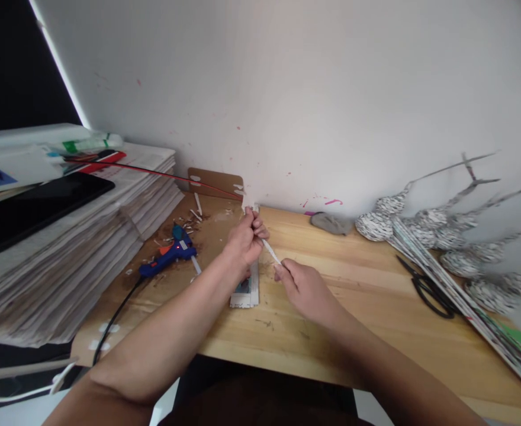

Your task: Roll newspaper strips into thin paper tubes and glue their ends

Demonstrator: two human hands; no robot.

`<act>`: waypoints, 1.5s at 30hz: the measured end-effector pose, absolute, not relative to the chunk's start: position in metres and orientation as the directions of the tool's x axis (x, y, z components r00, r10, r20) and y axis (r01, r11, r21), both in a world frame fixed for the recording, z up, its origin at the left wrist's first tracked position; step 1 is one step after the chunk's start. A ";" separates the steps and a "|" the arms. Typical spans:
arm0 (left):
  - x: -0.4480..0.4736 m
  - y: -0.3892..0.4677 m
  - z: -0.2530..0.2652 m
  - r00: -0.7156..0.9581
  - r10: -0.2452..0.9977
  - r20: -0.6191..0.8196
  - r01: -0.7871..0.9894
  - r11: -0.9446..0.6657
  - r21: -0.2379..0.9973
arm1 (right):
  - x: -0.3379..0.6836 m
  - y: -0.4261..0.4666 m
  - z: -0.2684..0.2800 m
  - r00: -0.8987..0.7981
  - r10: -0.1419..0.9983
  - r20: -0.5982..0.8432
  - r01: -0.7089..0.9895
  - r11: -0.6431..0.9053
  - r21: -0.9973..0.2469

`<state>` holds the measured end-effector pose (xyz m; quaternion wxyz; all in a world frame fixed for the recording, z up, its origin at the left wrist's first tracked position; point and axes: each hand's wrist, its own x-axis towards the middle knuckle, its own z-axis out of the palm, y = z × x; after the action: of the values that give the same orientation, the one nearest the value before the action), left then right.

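Observation:
Between my two hands runs a thin white twisted paper strip (271, 251), slanting down to the right. My left hand (245, 239) is closed around its upper end, with a ragged piece of white paper (250, 205) showing just above the fingers. Lower and to the right, my right hand (299, 287) pinches the other end. Below my left hand lies a flat folded piece of printed paper (245, 300) on the wooden table. Part of that paper is hidden behind the left hand and forearm.
A blue glue gun (167, 258) with a lit red light rests on stained cardboard (214, 222) at left. Beside it rises a newspaper stack (149, 201) carrying a phone (42, 207). At right are black scissors (429, 290), paper rods (456, 296), woven paper gourds (375, 226) and a grey cloth (330, 223).

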<state>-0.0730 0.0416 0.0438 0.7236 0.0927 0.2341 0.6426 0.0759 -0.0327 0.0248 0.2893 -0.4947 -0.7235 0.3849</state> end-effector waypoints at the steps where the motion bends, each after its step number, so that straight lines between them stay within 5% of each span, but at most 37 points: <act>1: -0.072 0.041 0.043 0.075 0.972 -0.224 -0.884 0.169 0.435 | 0.078 -0.036 0.024 -0.341 0.940 0.008 0.473 0.179 -0.863; 5: -0.070 0.039 0.041 0.117 0.968 -0.223 -0.881 0.205 0.427 | 0.080 -0.041 0.018 -0.511 0.790 -0.338 0.056 -0.362 -0.930; 8: -0.071 0.039 0.042 0.132 0.964 -0.232 -0.881 0.222 0.418 | 0.081 -0.045 0.014 -0.656 0.676 -0.337 -0.138 -0.546 -0.827; 15: -0.076 0.041 0.047 0.086 0.964 -0.251 -0.898 0.185 0.400 | 0.095 -0.066 0.013 -0.459 0.801 -0.383 0.029 -0.418 -0.908; 18: -0.076 0.040 0.048 0.098 0.962 -0.255 -0.895 0.197 0.401 | 0.105 -0.071 0.014 -0.598 0.698 -0.395 -0.099 -0.554 -0.827; 21: -0.075 0.040 0.047 0.085 0.967 -0.241 -0.900 0.178 0.398 | 0.111 -0.070 0.020 -0.623 0.639 -0.451 -0.009 -0.582 -0.813; 23: -0.074 0.040 0.046 0.078 0.967 -0.242 -0.894 0.175 0.412 | 0.108 -0.063 0.027 -0.526 0.708 -0.470 0.139 -0.474 -0.870; 26: -0.072 0.039 0.045 0.078 0.961 -0.264 -0.880 0.191 0.435 | 0.096 -0.048 0.038 -0.378 0.876 -0.301 0.388 -0.145 -0.910; 29: -0.071 0.037 0.044 0.078 0.955 -0.286 -0.882 0.200 0.427 | 0.078 -0.031 0.040 -0.354 0.935 0.001 0.644 0.244 -0.725; 32: -0.071 0.037 0.043 0.071 0.955 -0.287 -0.888 0.192 0.418 | 0.065 -0.020 0.036 -0.377 0.909 0.176 0.768 0.413 -0.490; 36: -0.071 0.039 0.042 0.027 0.962 -0.272 -0.889 0.147 0.434 | 0.059 -0.014 0.033 -0.367 0.906 0.212 0.791 0.423 -0.441; 39: -0.070 0.039 0.043 0.010 0.963 -0.268 -0.892 0.130 0.434 | 0.060 -0.014 0.033 -0.348 0.917 0.198 0.728 0.397 -0.560; 42: -0.068 0.037 0.045 0.006 0.963 -0.270 -0.895 0.125 0.427 | 0.061 -0.012 0.033 -0.342 0.939 -0.028 0.516 0.163 -0.841; 45: -0.067 0.036 0.045 0.000 0.965 -0.260 -0.896 0.115 0.428 | 0.062 -0.009 0.034 -0.354 0.903 -0.242 0.297 -0.137 -0.945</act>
<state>-0.0667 0.0359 0.0452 0.7037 0.0692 0.2501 0.6614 0.0616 -0.0088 0.0344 0.2687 -0.5007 -0.5994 0.5638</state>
